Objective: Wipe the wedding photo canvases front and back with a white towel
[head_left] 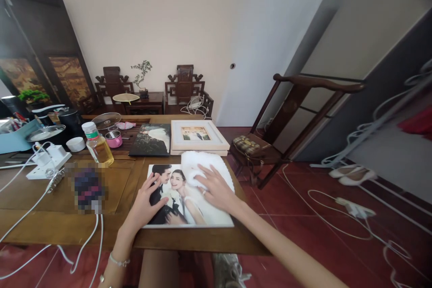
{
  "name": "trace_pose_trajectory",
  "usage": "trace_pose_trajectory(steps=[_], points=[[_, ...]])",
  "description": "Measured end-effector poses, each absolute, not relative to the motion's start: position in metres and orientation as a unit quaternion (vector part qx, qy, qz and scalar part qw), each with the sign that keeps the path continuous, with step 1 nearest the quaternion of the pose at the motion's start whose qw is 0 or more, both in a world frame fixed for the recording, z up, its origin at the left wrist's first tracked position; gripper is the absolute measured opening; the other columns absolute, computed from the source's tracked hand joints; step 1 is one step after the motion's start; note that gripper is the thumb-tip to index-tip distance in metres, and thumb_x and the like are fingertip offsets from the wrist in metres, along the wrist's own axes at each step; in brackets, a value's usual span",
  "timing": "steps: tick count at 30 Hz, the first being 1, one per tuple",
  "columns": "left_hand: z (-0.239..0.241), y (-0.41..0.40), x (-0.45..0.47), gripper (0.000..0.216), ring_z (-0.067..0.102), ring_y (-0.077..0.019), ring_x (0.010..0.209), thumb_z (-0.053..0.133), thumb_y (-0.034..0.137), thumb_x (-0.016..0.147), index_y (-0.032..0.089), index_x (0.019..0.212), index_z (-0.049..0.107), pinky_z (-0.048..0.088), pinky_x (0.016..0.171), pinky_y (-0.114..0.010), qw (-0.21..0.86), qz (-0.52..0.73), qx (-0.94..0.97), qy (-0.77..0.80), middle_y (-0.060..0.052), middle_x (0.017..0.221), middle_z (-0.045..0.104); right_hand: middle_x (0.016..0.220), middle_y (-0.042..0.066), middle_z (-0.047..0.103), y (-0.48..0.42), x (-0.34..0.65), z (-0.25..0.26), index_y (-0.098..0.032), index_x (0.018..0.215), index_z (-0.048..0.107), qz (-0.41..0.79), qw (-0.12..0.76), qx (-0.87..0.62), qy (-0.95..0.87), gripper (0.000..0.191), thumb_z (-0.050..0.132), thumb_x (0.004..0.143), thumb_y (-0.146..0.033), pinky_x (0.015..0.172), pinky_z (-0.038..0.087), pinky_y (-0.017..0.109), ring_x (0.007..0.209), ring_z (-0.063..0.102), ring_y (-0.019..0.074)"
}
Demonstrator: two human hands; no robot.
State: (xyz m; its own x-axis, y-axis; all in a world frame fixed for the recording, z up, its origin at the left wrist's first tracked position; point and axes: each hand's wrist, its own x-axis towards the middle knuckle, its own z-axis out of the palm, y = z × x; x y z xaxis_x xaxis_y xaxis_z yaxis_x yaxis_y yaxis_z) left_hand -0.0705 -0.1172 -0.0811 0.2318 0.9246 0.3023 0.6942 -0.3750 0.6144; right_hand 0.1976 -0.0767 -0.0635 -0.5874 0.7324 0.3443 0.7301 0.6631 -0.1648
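Note:
A wedding photo panel (202, 218) lies flat on the wooden table in front of me, showing two people in a dark suit and a white dress. My left hand (148, 198) rests on the panel's left side, fingers spread and thumb apart, with nothing in it. On the panel's upper right lies a fluffy white cloth (202, 158), partly over the edge. My right hand (216, 186) presses on this cloth with its fingers stretched out and spread. The cloth and hand hide the panel's right part.
Behind the panel are stacked white picture frames (199, 144) and a dark photo panel (145, 144). To the left stand an oil bottle (101, 146), a pink cup (114, 139), a power strip (50, 164) and loose cables. A wooden chair (286, 112) holding a bag stands at right.

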Motion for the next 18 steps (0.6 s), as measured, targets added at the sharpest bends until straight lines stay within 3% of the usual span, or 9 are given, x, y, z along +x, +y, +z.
trace_pose_trajectory(steps=[10,18], points=[[-0.082,-0.119,-0.074,0.055,0.029,-0.0248,0.135,0.058,0.035,0.080,0.024,0.132,0.045,0.028,0.109,-0.044,0.167,0.335,0.763,0.527,-0.008,0.141,0.041,0.145,0.001,0.033,-0.162,0.187,-0.064,-0.021,0.091,0.061,0.011,0.157,-0.225,-0.962,0.022,0.048,0.075,-0.014,0.109,0.005,0.060,0.137,0.015,0.0293],[-0.086,-0.120,-0.075,0.045,0.026,-0.0215,0.136,0.048,0.034,0.087,0.025,0.131,0.045,0.023,0.111,-0.043,0.175,0.335,0.764,0.523,-0.006,0.143,0.038,0.137,0.007,0.046,-0.100,0.189,-0.060,-0.021,0.103,0.060,0.029,0.159,-0.322,-0.933,0.028,0.048,0.078,-0.015,0.109,0.014,0.054,0.134,0.025,0.0252]])
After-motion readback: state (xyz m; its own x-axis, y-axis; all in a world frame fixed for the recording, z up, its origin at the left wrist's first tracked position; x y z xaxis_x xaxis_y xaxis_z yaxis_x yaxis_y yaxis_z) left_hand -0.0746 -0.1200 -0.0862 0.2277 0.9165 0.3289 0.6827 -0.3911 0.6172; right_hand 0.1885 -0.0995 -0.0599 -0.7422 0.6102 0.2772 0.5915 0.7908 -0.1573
